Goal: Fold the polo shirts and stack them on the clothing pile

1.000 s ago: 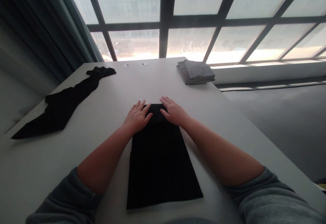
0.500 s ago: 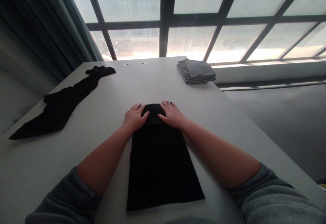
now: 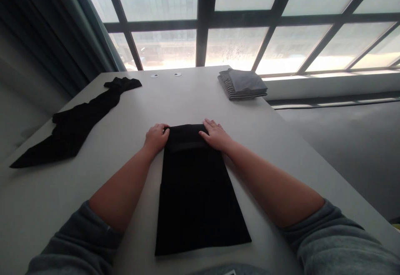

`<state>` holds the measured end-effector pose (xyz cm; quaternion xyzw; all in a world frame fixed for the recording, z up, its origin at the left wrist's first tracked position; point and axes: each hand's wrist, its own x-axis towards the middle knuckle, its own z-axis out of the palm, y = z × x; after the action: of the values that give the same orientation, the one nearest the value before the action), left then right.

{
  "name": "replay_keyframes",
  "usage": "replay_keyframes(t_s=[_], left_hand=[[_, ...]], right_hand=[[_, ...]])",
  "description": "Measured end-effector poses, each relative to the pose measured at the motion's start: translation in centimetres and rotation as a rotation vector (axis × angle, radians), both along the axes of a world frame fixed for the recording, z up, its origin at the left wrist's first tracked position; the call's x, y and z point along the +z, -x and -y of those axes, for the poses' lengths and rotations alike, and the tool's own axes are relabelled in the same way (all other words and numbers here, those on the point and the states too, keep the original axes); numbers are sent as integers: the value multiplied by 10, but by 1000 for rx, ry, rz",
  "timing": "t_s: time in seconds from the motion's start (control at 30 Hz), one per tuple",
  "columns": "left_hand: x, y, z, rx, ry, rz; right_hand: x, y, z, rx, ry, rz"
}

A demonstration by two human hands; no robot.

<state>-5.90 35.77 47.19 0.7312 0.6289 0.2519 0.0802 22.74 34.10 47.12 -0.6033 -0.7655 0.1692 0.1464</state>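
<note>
A folded black cloth (image 3: 200,200) is laid flat on the white tabletop (image 3: 259,129), toward the near edge. Its far left corner is pinched between the thumb and curled fingers of the left hand (image 3: 156,138); its far right corner is covered by the right hand (image 3: 217,136), palm down, the thumb held apart from the fingers. Along the left edge a black garment (image 3: 84,118) is stretched toward the far left corner. Near the far right corner, a striped cloth (image 3: 227,85) is topped by a folded grey cloth (image 3: 248,81). Two white discs (image 3: 178,74) are set close to the far edge. Beyond it, a dark-framed window (image 3: 201,25) is seen, with a dark curtain (image 3: 62,25) hung at its left.
</note>
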Motion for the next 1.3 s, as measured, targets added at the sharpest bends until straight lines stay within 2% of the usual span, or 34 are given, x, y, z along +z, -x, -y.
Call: replay_keyframes(t_s=[0.27, 0.57, 0.63, 0.7, 0.77, 0.83, 0.93, 1.03, 1.1, 1.2, 1.3], left_hand=[[9, -3, 7, 33, 47, 20], [5, -5, 5, 99, 69, 83], [6, -5, 5, 114, 52, 56], [9, -6, 8, 104, -29, -6], [14, -10, 15, 22, -153, -84], [18, -16, 27, -151, -234, -166], [20, -29, 46, -397, -184, -308], [19, -36, 64, -434, -113, -402], [19, -36, 76, -459, -139, -414], [20, -32, 97, -586, -163, -403], [21, -29, 118, -664, -85, -407]], right_hand=[[10, -1, 5, -81, -19, 127], [6, -1, 3, -81, -19, 153], [5, -1, 0, -82, -2, 156], [3, -2, -2, -89, 5, 153], [3, -2, -3, -105, 1, 145], [4, -3, 1, -125, -21, 146], [9, -4, 15, -110, -130, 151], [14, -4, 41, -6, -270, 120], [14, -5, 62, 81, -319, 70], [13, -10, 97, 202, -344, -49], [14, -18, 131, 323, -334, -174]])
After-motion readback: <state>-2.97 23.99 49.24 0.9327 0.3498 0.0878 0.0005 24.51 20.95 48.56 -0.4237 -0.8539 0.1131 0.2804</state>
